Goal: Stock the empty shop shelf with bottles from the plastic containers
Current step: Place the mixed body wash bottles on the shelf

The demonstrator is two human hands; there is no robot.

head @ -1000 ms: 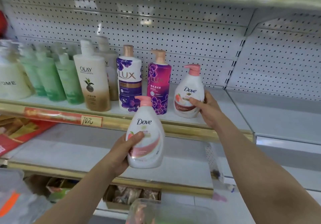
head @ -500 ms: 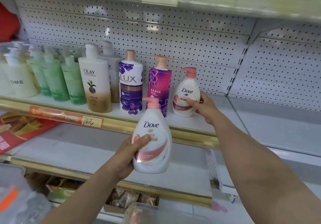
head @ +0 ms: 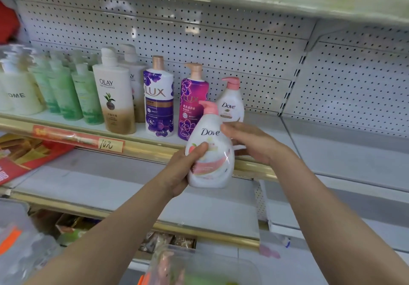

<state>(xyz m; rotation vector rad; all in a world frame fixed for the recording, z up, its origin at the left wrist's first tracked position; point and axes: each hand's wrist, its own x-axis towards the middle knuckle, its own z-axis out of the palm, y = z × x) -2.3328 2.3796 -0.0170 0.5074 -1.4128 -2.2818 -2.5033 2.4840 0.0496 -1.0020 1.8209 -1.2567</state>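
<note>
My left hand (head: 184,168) grips a white Dove bottle (head: 210,152) with a pink pump, upright in front of the gold edge of the stocked shelf (head: 265,127). The fingers of my right hand (head: 251,143) lie fairly straight against the upper right side of that bottle, thumb below. Behind it a second Dove bottle (head: 231,105) stands alone on the shelf, free of both hands, next to a magenta Lux bottle (head: 192,107).
Left along the shelf stand a purple-and-white Lux bottle (head: 158,103), Olay bottles (head: 115,99), several green bottles (head: 66,90) and a white one (head: 17,94). Bare shelf board lies to the right (head: 343,152). Clear plastic containers sit at bottom centre (head: 199,267) and bottom left (head: 13,240).
My right hand let go of the Dove bottle on the shelf and drew back to the one in my left hand, which rose up and right toward the shelf edge.
</note>
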